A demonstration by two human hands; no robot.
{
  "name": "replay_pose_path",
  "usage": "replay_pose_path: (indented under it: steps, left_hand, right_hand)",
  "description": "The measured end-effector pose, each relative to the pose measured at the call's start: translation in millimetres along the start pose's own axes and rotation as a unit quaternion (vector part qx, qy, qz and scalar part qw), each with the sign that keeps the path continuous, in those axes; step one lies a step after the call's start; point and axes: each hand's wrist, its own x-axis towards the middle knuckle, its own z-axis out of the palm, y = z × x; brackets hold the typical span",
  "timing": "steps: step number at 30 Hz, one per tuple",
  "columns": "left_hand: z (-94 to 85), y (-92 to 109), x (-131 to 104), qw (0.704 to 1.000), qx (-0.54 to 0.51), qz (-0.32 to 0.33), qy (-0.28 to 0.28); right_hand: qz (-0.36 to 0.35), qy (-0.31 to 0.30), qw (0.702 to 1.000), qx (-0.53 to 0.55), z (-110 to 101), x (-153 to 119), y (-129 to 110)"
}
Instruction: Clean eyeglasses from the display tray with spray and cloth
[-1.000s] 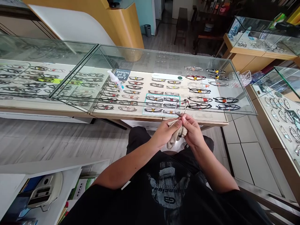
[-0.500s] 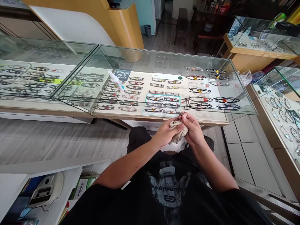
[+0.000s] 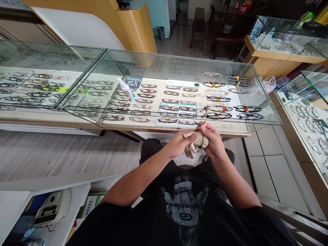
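Observation:
My left hand (image 3: 180, 142) is closed on a beige cloth (image 3: 192, 147), its thumb pressed on top. The cloth is bunched around part of a pair of thin-framed glasses (image 3: 195, 118). Close on the right, my right hand (image 3: 213, 139) pinches the frame of these glasses between thumb and fingers. One rim sticks up beyond the fingertips, over the front edge of the display case. A white spray bottle (image 3: 126, 89) stands on the glass top, to the left of both hands.
The glass display case (image 3: 164, 128) holds rows of eyeglasses in front of me. More cases with glasses stand at the left and right (image 3: 304, 164). An open white cabinet (image 3: 102, 177) is at the lower left. A grey bin (image 3: 161, 33) stands beyond the case.
The cloth has shifted slightly left and more of it shows between my hands. My fingers have spread a little apart, and the glasses have tilted and moved slightly right.

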Motion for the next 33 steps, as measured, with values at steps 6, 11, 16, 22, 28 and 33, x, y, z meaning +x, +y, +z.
replay_pose_path:
  steps: [6,11,16,22,28,33]
  left_hand:
    - [-9.0,-4.2,4.5,0.999,-0.011,-0.012,-0.042]
    - [-2.2,-6.2,10.9,1.000,-0.022,0.005,0.018]
    - [2.4,-3.2,14.6,0.999,0.008,0.030,0.021]
    - [-0.8,0.7,10.4,1.000,-0.010,0.010,-0.028]
    - [1.6,-2.3,5.5,0.999,-0.045,-0.001,0.002]
    - [3.6,-6.5,5.6,0.998,-0.013,0.035,0.052]
  right_hand:
    - [-0.007,0.000,1.000,-0.021,4.1,2.6,0.4]
    - [-0.014,-0.025,0.999,-0.025,5.2,3.9,5.4]
    - [-0.021,-0.034,0.998,-0.042,1.2,4.2,-0.1]
    - [-0.037,-0.022,0.999,-0.028,-2.4,5.8,-8.2]
    - [-0.038,-0.038,0.998,-0.023,3.4,5.1,-3.3]
    - [-0.035,-0.056,0.998,-0.019,6.7,3.6,2.3]
